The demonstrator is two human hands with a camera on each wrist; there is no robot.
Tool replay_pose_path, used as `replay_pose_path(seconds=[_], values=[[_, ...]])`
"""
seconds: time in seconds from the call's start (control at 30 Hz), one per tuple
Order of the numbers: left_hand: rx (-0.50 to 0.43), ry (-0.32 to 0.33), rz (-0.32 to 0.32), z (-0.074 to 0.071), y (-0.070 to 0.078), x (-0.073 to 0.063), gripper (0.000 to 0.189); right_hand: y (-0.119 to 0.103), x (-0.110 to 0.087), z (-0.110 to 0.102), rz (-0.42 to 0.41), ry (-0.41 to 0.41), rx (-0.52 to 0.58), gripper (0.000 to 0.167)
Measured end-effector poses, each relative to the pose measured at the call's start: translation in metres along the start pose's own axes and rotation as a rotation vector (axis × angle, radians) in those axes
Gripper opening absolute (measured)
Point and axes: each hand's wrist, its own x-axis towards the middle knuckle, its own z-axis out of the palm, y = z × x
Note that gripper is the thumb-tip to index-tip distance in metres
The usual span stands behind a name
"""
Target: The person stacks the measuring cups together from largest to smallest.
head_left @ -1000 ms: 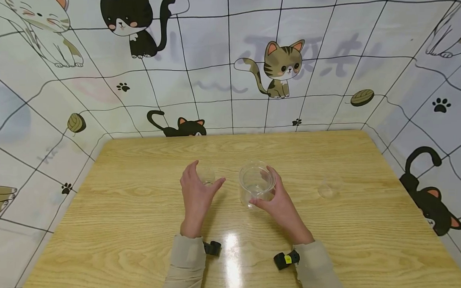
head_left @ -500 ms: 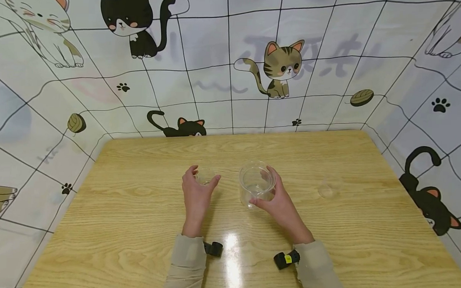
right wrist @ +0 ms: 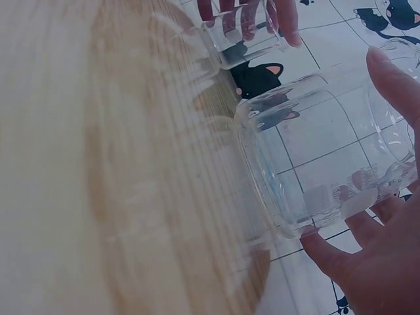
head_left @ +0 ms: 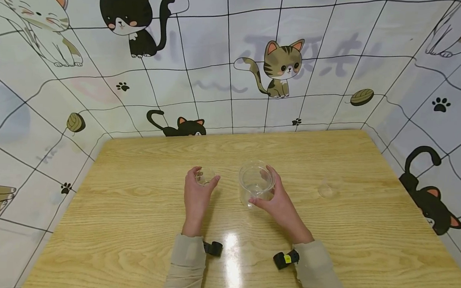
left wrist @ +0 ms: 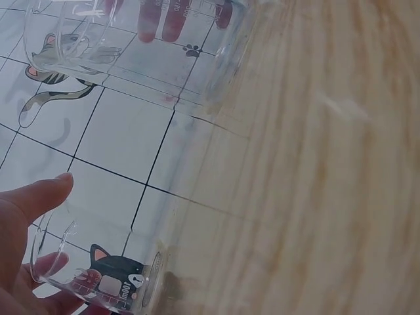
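My left hand (head_left: 199,191) curls around a small clear glass beaker (head_left: 205,177), fingers on its far left side and thumb close by the right of its rim. Graduation marks show on the wall of this small beaker (left wrist: 121,285) in the left wrist view. To the right, my right hand (head_left: 276,200) grips a larger clear beaker (head_left: 256,189) from its right side, thumb on the near wall and fingers behind. In the right wrist view the large beaker (right wrist: 308,151) stands upright at the tabletop, and my left fingers (right wrist: 246,23) show behind the small one.
A faint clear round vessel (head_left: 329,189) stands farther right on the wooden table (head_left: 136,208). A backdrop with cat drawings (head_left: 209,84) rises behind and at both sides. Black wrist straps with small devices (head_left: 286,259) sit at both sleeves.
My left hand has narrowed around the small beaker, its thumb moving left and its fingers right toward the glass. The right hand and large beaker have stayed in place.
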Motion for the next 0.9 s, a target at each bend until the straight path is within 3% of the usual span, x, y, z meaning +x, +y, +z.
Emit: replay_pose_path(seconds=[0.27, 0.6, 0.9], values=[[0.006, -0.021, 0.023, -0.001, -0.003, 0.000, 0.065, 0.005, 0.003, 0.000, 0.004, 0.005, 0.000, 0.097], [0.012, -0.039, 0.005, -0.002, -0.002, -0.001, 0.063, 0.036, 0.015, 0.005, -0.036, 0.029, 0.001, 0.097], [-0.046, -0.054, 0.012, -0.003, -0.004, 0.001, 0.074, 0.021, 0.009, 0.002, -0.022, 0.016, 0.013, 0.097]])
